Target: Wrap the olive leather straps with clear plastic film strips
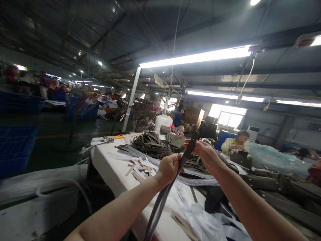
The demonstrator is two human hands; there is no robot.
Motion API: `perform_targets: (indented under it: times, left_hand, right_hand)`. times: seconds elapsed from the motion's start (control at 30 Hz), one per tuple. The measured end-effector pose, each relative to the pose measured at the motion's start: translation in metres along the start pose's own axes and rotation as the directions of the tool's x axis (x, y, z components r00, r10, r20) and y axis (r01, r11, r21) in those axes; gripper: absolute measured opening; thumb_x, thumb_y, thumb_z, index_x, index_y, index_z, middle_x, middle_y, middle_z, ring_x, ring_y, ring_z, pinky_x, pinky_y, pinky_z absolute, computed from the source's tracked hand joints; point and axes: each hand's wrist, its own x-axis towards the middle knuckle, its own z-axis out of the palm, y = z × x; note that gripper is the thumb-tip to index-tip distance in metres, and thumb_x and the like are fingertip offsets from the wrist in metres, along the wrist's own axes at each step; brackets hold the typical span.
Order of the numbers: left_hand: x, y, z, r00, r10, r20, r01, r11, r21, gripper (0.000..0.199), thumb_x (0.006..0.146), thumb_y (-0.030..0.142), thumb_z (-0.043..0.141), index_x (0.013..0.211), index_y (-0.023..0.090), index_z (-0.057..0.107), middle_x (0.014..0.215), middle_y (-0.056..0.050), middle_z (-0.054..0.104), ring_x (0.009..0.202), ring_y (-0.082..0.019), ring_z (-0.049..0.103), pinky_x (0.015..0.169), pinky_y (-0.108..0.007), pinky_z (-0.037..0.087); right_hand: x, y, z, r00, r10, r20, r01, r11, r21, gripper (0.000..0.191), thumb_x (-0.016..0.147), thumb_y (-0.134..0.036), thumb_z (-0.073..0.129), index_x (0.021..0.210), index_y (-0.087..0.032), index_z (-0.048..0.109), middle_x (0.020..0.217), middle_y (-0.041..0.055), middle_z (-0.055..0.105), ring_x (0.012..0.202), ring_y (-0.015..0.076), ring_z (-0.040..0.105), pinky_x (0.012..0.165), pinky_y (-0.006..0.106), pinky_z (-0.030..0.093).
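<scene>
Long dark straps (pixel 187 154) hang down toward the bottom of the view, their ends raised above the table. My left hand (pixel 170 167) is closed around them a little below the ends. My right hand (pixel 203 153) touches the straps near their upper ends, from the right side; its fingers reach behind them and are partly hidden. Beyond the hands lies a coiled heap of dark straps (pixel 150 144) on the white table (pixel 110 167). Small pale and tan strips (pixel 142 168) are scattered left of my left hand.
Clear plastic wrap (pixel 200 217) lies at the table's near side. Dark bags (pixel 288 187) are piled at the right, with a seated person (pixel 235 144) behind. A fan (pixel 142 108) stands beyond the table; blue crates (pixel 16 147) are at left.
</scene>
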Motion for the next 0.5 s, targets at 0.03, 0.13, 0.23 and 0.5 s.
perform_targets:
  times: [0.03, 0.13, 0.23, 0.5]
  left_hand:
    - [0.001, 0.0, 0.0, 1.0, -0.006, -0.009, 0.006, 1.0, -0.005, 0.062, 0.098, 0.058, 0.028, 0.06, 0.02, 0.06, 0.054, -0.003, 0.066, 0.051, -0.015, 0.057, 0.054, -0.024, 0.037]
    - [0.006, 0.0, -0.001, 1.0, -0.014, -0.016, 0.014, 1.0, -0.012, 0.062, 0.097, 0.059, 0.028, 0.061, 0.02, 0.06, 0.055, -0.002, 0.067, 0.052, -0.015, 0.058, 0.054, -0.024, 0.038]
    - [0.008, 0.005, -0.003, 1.0, -0.001, -0.029, 0.0, 1.0, -0.021, 0.061, 0.097, 0.058, 0.03, 0.064, 0.02, 0.063, 0.057, -0.002, 0.068, 0.053, -0.015, 0.06, 0.054, -0.024, 0.038]
    - [0.026, 0.034, -0.011, 0.991, 0.092, -0.092, -0.095, 0.995, -0.023, 0.06, 0.099, 0.051, 0.031, 0.063, 0.019, 0.066, 0.058, -0.003, 0.07, 0.052, -0.014, 0.059, 0.053, -0.022, 0.038]
  right_hand:
    - [-0.002, 0.001, 0.001, 1.0, 0.011, 0.026, -0.01, 1.0, -0.023, 0.042, 0.066, -0.058, 0.073, 0.08, -0.019, 0.075, 0.079, 0.0097, 0.076, 0.092, 0.0299, 0.07, 0.089, 0.043, 0.049]
    - [-0.008, 0.004, 0.004, 0.996, 0.021, 0.09, -0.015, 0.998, -0.065, 0.045, 0.064, -0.06, 0.075, 0.08, -0.018, 0.076, 0.082, 0.0098, 0.076, 0.092, 0.0302, 0.069, 0.092, 0.044, 0.046]
    - [-0.009, -0.002, 0.002, 0.992, 0.023, 0.124, -0.013, 0.996, -0.086, 0.039, 0.064, -0.054, 0.077, 0.079, -0.018, 0.076, 0.084, 0.0098, 0.076, 0.096, 0.0307, 0.068, 0.094, 0.044, 0.044]
    - [0.005, -0.053, 0.006, 0.984, -0.142, 0.109, 0.137, 0.989, 0.051, 0.041, 0.069, -0.057, 0.072, 0.085, -0.019, 0.074, 0.078, 0.0076, 0.075, 0.093, 0.0287, 0.07, 0.086, 0.04, 0.05]
